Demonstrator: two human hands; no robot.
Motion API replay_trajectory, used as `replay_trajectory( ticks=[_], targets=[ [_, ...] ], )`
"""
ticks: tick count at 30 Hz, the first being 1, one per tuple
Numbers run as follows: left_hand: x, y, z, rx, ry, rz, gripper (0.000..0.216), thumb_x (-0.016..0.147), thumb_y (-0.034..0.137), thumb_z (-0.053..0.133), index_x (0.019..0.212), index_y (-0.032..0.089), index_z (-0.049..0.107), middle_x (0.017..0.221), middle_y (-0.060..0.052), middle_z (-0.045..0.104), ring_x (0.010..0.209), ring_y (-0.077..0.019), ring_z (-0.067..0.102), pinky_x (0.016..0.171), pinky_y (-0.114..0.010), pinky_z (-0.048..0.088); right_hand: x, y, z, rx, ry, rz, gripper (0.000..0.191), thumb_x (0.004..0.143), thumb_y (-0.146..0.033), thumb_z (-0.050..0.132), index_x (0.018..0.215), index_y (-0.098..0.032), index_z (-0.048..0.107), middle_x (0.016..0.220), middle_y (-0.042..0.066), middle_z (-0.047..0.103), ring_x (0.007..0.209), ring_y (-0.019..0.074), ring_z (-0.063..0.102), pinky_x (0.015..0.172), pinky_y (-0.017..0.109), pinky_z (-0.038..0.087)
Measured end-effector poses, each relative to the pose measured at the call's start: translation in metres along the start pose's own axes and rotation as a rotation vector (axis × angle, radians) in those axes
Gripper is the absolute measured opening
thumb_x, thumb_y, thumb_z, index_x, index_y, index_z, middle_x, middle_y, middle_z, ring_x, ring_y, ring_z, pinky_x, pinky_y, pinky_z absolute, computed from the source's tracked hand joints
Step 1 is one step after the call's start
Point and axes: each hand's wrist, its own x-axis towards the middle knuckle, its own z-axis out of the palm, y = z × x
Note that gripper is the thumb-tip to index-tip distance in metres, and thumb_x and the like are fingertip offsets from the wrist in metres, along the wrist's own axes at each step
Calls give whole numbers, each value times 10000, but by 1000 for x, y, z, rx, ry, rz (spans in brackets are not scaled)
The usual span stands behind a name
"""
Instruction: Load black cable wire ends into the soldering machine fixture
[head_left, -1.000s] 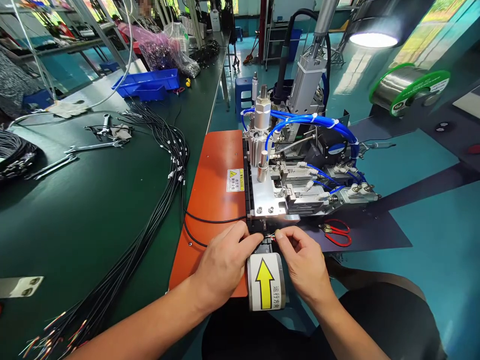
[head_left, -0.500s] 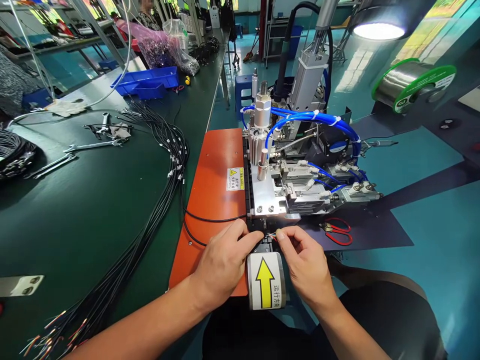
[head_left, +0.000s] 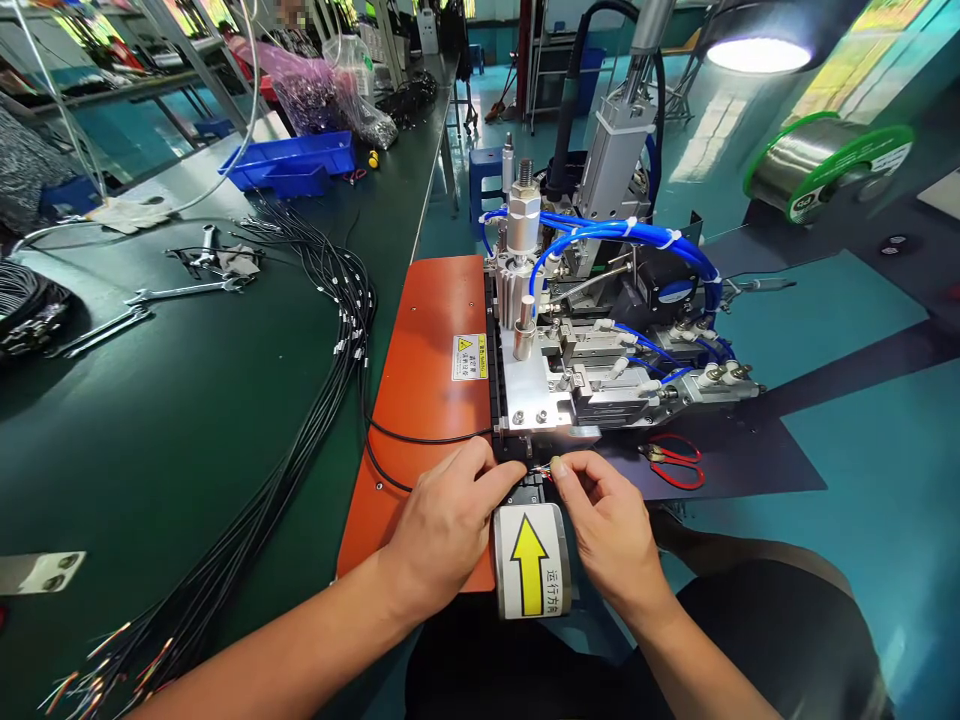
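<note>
My left hand (head_left: 450,520) is closed at the front of the soldering machine (head_left: 536,385), thumb and forefinger pressed on the end of a black cable (head_left: 386,477). Thin coloured wires (head_left: 541,471) fan out from that end over a small black fixture (head_left: 532,490). On the other side, my right hand (head_left: 606,520) pinches the wire tips between thumb and forefinger. Just below both hands is a round metal cover (head_left: 532,560) with a yellow arrow. The cable's far part runs across the orange plate (head_left: 439,300) towards a bundle of cables (head_left: 300,450).
Red-handled cutters (head_left: 675,462) lie right of my hands. A solder spool (head_left: 829,168) and a lit lamp (head_left: 761,50) hang at upper right. Wrenches (head_left: 180,292), a cable coil (head_left: 30,310) and a blue bin (head_left: 292,165) occupy the green bench (head_left: 247,380). Blue air hoses (head_left: 637,233) arch over the machine.
Both hands keep nearly the same place and grip. The right fingertips and the wires shift only very slightly.
</note>
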Motion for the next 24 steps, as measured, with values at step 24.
replay_trajectory(
  ticks=[24],
  targets=[
    [3, 2, -2, 118, 6, 73, 252, 928, 156, 474, 1093, 197, 661, 876, -38, 483, 757, -92, 440, 617, -205, 346, -1, -1, 1, -90, 45, 29, 495, 963, -582, 513, 942, -100, 624, 810, 39, 554, 699, 70, 478, 568, 120, 391]
  ],
)
